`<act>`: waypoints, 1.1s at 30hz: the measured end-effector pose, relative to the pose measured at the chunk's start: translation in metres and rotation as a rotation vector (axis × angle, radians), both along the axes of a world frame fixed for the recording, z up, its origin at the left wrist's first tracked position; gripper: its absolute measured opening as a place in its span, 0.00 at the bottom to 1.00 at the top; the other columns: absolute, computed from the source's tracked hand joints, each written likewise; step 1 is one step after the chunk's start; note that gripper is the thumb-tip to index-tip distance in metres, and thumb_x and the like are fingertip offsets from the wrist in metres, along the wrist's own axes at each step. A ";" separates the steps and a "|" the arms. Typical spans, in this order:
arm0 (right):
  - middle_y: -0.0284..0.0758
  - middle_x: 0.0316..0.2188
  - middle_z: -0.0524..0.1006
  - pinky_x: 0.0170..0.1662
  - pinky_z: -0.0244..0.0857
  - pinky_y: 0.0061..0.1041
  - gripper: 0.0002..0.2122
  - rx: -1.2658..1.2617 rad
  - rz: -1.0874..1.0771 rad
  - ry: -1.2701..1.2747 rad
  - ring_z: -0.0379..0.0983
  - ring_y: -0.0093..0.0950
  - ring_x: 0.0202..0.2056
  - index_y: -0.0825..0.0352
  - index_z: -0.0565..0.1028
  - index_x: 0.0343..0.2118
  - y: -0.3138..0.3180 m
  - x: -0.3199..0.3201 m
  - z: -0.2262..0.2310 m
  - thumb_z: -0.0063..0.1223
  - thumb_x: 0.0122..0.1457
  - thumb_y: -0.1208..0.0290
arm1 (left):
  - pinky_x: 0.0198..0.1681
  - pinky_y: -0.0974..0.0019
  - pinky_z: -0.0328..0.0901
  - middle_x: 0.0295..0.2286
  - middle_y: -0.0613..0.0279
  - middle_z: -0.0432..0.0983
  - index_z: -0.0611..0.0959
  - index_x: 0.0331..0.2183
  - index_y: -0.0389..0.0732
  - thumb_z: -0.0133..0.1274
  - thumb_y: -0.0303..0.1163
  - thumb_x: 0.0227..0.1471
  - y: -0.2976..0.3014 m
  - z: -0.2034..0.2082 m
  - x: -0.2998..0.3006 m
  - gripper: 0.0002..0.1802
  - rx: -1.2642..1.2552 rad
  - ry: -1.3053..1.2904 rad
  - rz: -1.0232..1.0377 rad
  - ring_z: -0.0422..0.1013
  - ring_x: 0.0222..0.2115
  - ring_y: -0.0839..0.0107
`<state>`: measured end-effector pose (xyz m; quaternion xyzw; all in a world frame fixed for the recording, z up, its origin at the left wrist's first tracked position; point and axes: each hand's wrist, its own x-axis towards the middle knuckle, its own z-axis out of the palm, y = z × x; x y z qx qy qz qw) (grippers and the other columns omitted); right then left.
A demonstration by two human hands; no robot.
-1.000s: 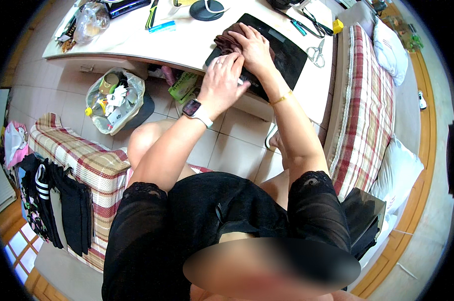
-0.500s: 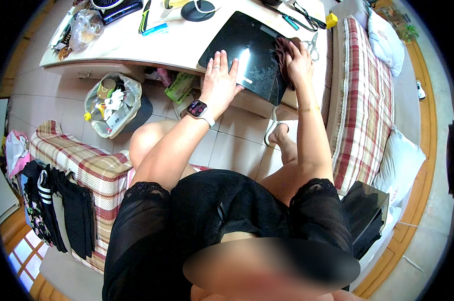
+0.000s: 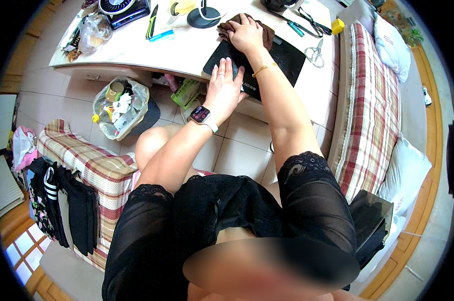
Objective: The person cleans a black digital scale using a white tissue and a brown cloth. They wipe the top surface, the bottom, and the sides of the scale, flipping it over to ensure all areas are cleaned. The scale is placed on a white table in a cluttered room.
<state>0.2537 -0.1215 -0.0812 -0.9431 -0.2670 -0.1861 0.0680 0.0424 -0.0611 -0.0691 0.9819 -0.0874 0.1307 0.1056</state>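
Note:
A flat black glass-topped square, which looks like a bathroom scale (image 3: 287,62), lies at the front edge of the pale table. My left hand (image 3: 226,83) rests on its near left part with fingers stretched out, a watch (image 3: 200,114) on that wrist. Toward the scale's far left edge, my right hand (image 3: 247,36) presses down on a crumpled brown cloth (image 3: 267,36), its fingers over the folds. Part of the cloth hangs past the far edge onto the table. My right wrist and forearm cover the middle of the scale.
Scissors (image 3: 315,54) lie right of the scale. Farther left are a black round-based stand (image 3: 205,18), a green-and-black knife (image 3: 151,22), a blue strip (image 3: 161,36) and a plastic bag (image 3: 95,34). A lined waste bin (image 3: 136,116) stands below; a plaid-covered sofa (image 3: 370,100) flanks the right.
My right hand has carried the brown cloth from the scale's right edge leftward to its far left edge. My left hand stays flat on the scale. The whole view has shifted slightly.

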 end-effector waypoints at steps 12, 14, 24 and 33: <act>0.39 0.63 0.67 0.62 0.58 0.45 0.23 0.010 0.250 0.125 0.64 0.43 0.61 0.54 0.75 0.56 -0.107 -0.129 0.021 0.56 0.54 0.68 | 0.67 0.46 0.50 0.61 0.28 0.57 0.73 0.57 0.36 0.66 0.45 0.46 -0.004 -0.002 -0.002 0.40 -0.008 0.052 0.048 0.54 0.64 0.40; 0.39 0.63 0.67 0.62 0.58 0.45 0.23 0.005 0.255 0.079 0.65 0.42 0.61 0.54 0.75 0.56 -0.095 -0.110 0.018 0.56 0.54 0.68 | 0.67 0.46 0.50 0.61 0.28 0.57 0.73 0.58 0.36 0.66 0.45 0.46 -0.004 0.000 -0.004 0.41 -0.006 0.062 0.053 0.54 0.64 0.40; 0.37 0.64 0.66 0.62 0.59 0.48 0.21 -0.052 -0.003 0.047 0.64 0.43 0.62 0.44 0.72 0.59 -0.031 0.034 -0.002 0.49 0.61 0.60 | 0.66 0.46 0.53 0.60 0.27 0.59 0.71 0.60 0.37 0.67 0.44 0.45 -0.002 0.001 0.003 0.43 -0.002 0.001 0.019 0.56 0.63 0.40; 0.39 0.65 0.64 0.62 0.57 0.44 0.24 0.024 0.227 0.105 0.62 0.42 0.62 0.55 0.74 0.58 -0.124 -0.150 0.016 0.58 0.54 0.69 | 0.66 0.48 0.53 0.59 0.28 0.59 0.71 0.59 0.34 0.68 0.44 0.44 -0.001 0.008 -0.002 0.45 -0.043 0.070 0.044 0.57 0.63 0.41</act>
